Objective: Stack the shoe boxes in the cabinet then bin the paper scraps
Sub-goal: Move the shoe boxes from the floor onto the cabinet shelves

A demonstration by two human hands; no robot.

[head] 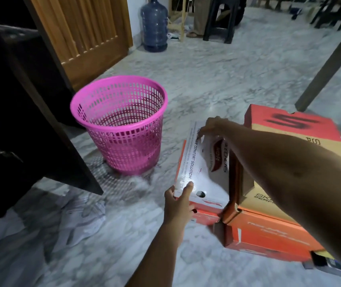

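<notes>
A white and orange shoe box (200, 166) lies on the marble floor, and both my hands grip it. My left hand (178, 201) holds its near corner. My right hand (213, 125) holds its far end. To its right sits an orange box (269, 235) with its flap raised, and a tan and orange box with a large S (293, 125) rests above that. Crumpled white paper scraps (82, 216) lie on the floor at the left. A pink mesh bin (122, 123) stands beyond them. The dark cabinet (10, 112) with its open door fills the left edge.
A wooden door (90, 38) stands behind the bin. A blue water jug (154, 25) stands at the far wall, with dark stools (221, 19) and a person's legs beyond. A dark table leg (327, 69) slants at the right.
</notes>
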